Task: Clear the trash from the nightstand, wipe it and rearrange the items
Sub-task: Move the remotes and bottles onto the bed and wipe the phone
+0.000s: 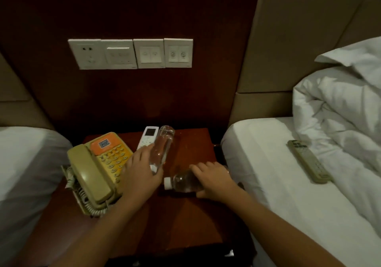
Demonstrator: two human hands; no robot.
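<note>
Reaching: both bare hands are over the dark reddish-brown wooden nightstand point(193, 143), which fills the lower centre of the frame between two white-sheeted beds.
Left hand: the left hand point(142, 171) lies just left of centre, palm down, fingers spread and curled round the cap end of a clear plastic bottle lying on its side point(164, 149); whether it grips tightly I cannot tell.
First bottle: it runs from the hand up toward the back edge of the nightstand, base farthest away, touching the right side of a white remote control with a small screen point(148, 137).
Right hand: the right hand point(214, 179) sits right of centre, fingers close together over the top and thumb underneath, wrapped round a second clear plastic bottle with a white cap point(181, 182).
Second bottle: it lies sideways, cap pointing left toward the left hand, near the nightstand's right edge.
Telephone: a beige corded telephone with an orange and yellow keypad point(99, 167) occupies the left part of the nightstand, its coiled cord hanging at the front; crumpled paper shows beneath its left edge.
Right bed: a grey-green remote control point(308, 161) lies on the sheet at the right of the frame, below a rumpled white duvet point(338, 110).
Wall: a row of white switch and socket plates point(132, 53) sits on the dark panel in the upper left centre.
</note>
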